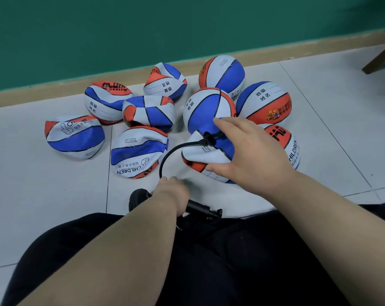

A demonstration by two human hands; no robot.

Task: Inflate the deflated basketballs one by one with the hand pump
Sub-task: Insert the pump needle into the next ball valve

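Tiled floor (54, 195) by the green wall (143, 29): collapsed basketballs (140, 151) on the left, rounder ones (264, 102) on the right. The ball we're filling (209, 156) sits nearest us, dented, touching a round one behind. Our right hand (249, 151) lies spread over it, fingers straight, thumb on the near side. Our left hand (171, 191) is wrapped round the hand pump (200, 209). Hose (163, 163) loops up to the ball's valve.

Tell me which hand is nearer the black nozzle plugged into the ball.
Right. The right hand rests on the ball just beside the nozzle; the left hand is lower, nearer the person, gripping the pump.
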